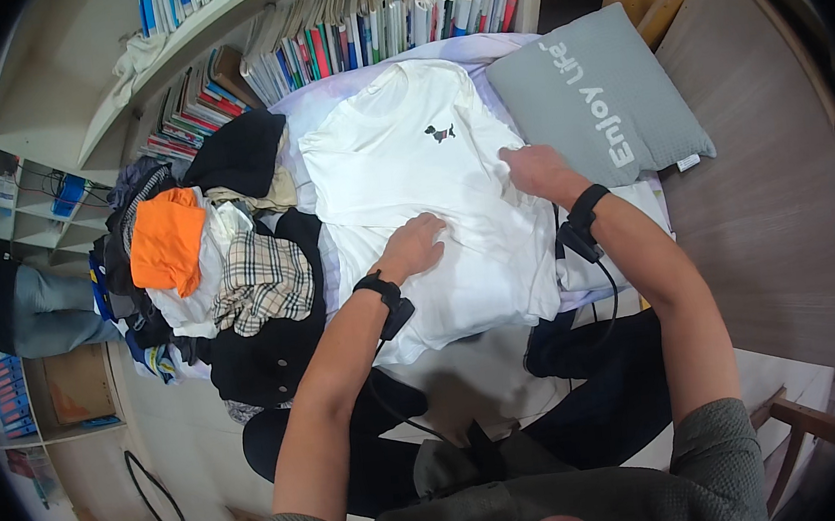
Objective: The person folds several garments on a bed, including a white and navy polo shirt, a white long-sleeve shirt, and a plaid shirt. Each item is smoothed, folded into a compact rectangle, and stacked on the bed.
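A white T-shirt (408,163) with a small dark dog motif on its chest lies spread before me, its collar pointing away. My left hand (412,246) rests palm down on the shirt's lower middle, where the fabric is creased; its thumb stands apart from the fingers. At the shirt's right side, my right hand (539,172) has its fingers curled on the edge and pinches the cloth there. Under the shirt is a pale purple cloth (298,114). Both wrists carry black straps with small cabled devices.
Left of the shirt is a heap of clothes with an orange garment (168,239), a checked garment (265,281) and a black garment (238,157). A grey cushion (590,93) lies at right. Books (373,35) line the shelf behind. At far left stands a person (45,307).
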A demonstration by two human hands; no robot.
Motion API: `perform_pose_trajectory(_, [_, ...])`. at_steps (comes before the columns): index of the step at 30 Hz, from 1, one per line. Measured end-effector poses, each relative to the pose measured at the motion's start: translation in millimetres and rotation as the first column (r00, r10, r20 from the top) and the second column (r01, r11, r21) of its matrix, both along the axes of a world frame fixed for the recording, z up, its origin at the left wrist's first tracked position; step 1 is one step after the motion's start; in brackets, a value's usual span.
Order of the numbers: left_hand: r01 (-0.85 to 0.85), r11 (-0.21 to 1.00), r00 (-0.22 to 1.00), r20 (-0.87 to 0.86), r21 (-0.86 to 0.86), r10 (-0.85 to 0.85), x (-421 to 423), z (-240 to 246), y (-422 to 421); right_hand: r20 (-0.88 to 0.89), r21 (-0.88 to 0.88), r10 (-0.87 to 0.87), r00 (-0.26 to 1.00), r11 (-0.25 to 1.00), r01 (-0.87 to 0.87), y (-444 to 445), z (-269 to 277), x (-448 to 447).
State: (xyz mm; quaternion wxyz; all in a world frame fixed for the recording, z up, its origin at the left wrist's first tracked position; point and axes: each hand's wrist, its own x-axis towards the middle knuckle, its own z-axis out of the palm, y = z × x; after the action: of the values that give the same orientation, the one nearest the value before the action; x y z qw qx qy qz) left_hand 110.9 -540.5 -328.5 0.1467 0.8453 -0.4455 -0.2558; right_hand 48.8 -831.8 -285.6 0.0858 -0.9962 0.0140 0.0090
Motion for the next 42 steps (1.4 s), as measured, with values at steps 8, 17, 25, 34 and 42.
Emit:
perform_pose_trajectory(8, [0.08,0.986,0.994,-0.081,0.143,-0.069,-25,-6,22,-0.068,-0.293,-0.076,0.995,0.955,0.053,-21,-16,25])
perform_pose_trajectory(17, [-0.814,0.581,0.294,-0.872,-0.014,0.391,-5,19,6,-0.257,0.813,0.253,0.933,0.579,0.067,11,70,25])
perform_pose_trajectory(25, [-0.776,0.626,0.069,-0.978,0.072,0.198,-11,46,30,-0.208,0.657,0.57,0.795,0.683,-0.318,118,44,-6])
perform_pose_trajectory(34, [-0.706,0.613,0.268,-0.668,0.354,0.694,-6,19,63,-0.432,0.151,0.121,0.894,0.987,-0.061,31,-34,6])
perform_pose_trajectory(42, [-0.783,0.571,-0.187,-0.969,0.247,0.164,6,20,82,-0.091,0.774,-0.443,0.892,0.532,0.343,0,-108,60])
